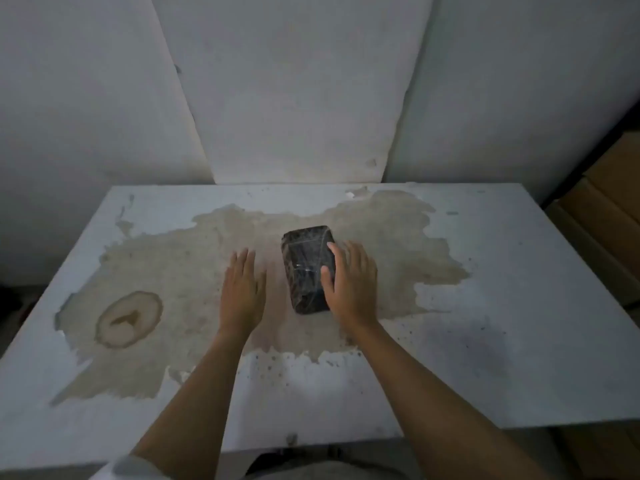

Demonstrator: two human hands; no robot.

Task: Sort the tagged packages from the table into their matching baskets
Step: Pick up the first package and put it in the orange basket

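Note:
A dark, plastic-wrapped package [304, 261] lies lengthwise near the middle of the worn white table [502, 306]. My right hand [349, 282] rests on the package's right side, thumb on its top and fingers along its edge. My left hand [242, 289] lies flat and open on the table a little to the left of the package, not touching it. No tag shows on the package, and no basket is in view.
The table top has a large brown patch of peeled paint and a ring stain [130, 318] at the left. White wall panels [294, 88] stand right behind the table. Cardboard boxes [609, 209] are stacked at the right.

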